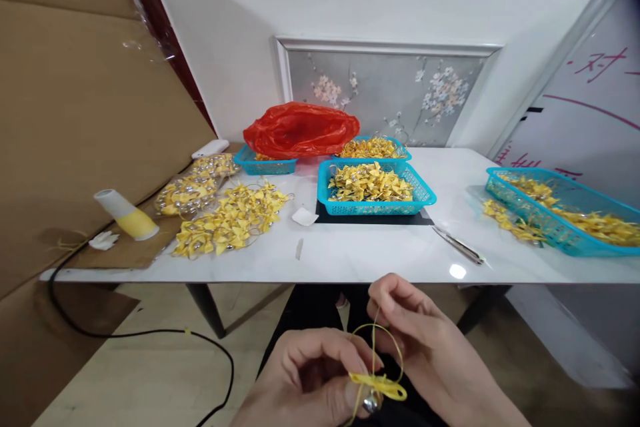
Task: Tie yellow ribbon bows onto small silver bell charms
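Yellow petal ornament: holding it before the near edge of a white bench, low over black trousers. Pinching it in left hand, grip pressed together between thumb and fingers, with a silver bell sitting on the underside, right by the thumb tip. Pinching a thin yellow cord in right hand, grip pressed together at thumb and forefinger, higher than the left. Stretching the cord nearly straight between ornament and right fingertips, with a round loop curving out beside it and a further length dangling past left thumb.

Facing a teal basket near mid-bench, resting on a black mat and brimming with similar yellow ornaments. Looking past it toward two more teal baskets, with a red plastic bag covering much of the back left one and ornaments filling the other. Having metal tweezers lying to the right, well apart from both hands, and another teal basket standing beyond, with several ornaments spilling just beside it. Having a loose ornament pile spreading to the left, near a white scrap, with a grey-and-yellow tapered bottle resting on cardboard farther out.
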